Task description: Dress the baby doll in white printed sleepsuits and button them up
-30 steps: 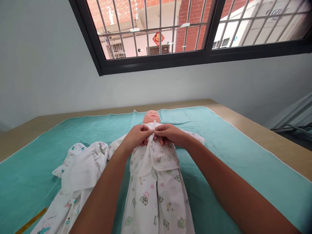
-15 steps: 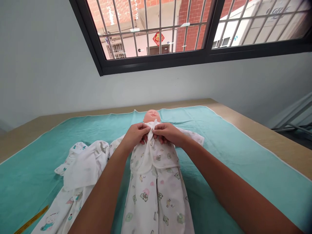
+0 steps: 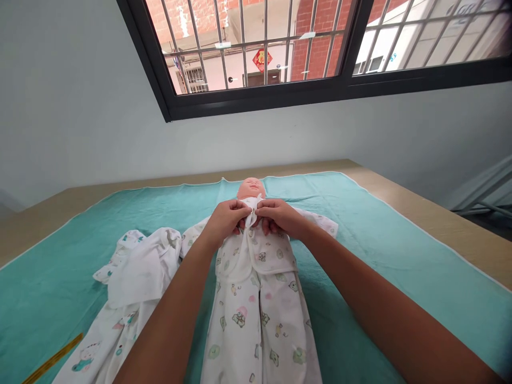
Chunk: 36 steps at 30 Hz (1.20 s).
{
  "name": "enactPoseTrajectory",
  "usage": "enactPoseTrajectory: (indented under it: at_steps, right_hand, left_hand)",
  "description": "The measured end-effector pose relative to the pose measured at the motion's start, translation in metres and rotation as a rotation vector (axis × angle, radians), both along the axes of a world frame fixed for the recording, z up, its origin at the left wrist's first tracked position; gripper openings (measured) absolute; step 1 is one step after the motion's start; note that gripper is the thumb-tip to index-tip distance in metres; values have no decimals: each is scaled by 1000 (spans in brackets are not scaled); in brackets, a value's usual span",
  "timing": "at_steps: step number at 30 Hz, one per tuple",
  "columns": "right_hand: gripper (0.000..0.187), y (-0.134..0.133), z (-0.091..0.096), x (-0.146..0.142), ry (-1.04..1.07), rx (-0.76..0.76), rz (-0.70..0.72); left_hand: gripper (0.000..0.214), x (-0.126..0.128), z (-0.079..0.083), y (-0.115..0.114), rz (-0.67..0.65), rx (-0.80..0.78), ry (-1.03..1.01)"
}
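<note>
A baby doll [image 3: 250,187] lies on its back on a teal blanket [image 3: 380,256], dressed in a white printed top [image 3: 264,250] and matching trousers [image 3: 256,325]. Both my hands meet on the doll's chest just below its chin. My left hand [image 3: 226,220] pinches the left front edge of the top. My right hand [image 3: 278,216] pinches the right front edge against it. The fingertips of both hands touch at the neckline, with a small fold of white cloth between them.
A second set of white printed baby clothes [image 3: 132,277] lies crumpled on the blanket to the doll's left. A yellow tape strip [image 3: 52,360] shows at the lower left. The blanket covers a wooden table [image 3: 440,218] against a grey wall under a barred window [image 3: 280,48].
My hands have crept slightly up the doll's chest toward the neckline, still pinching the top's front edges together. The view has tilted down a little.
</note>
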State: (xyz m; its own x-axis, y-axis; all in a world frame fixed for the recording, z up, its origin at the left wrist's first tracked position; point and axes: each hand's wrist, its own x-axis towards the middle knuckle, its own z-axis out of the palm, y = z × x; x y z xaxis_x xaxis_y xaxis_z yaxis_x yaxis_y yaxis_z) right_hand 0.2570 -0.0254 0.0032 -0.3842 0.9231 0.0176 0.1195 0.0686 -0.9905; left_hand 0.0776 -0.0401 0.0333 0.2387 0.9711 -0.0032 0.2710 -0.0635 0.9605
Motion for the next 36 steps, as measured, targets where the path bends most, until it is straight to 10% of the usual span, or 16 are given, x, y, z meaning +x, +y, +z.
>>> enactPoseTrajectory:
  at_steps: [26,36]
  right_hand:
    - [24,-6,7,-7,-491,519,-182]
    - [36,7,3,7,-153,68,-17]
  left_hand:
    - [26,6,-8,1,102,193,192]
    - [18,5,-18,8,102,22,-112]
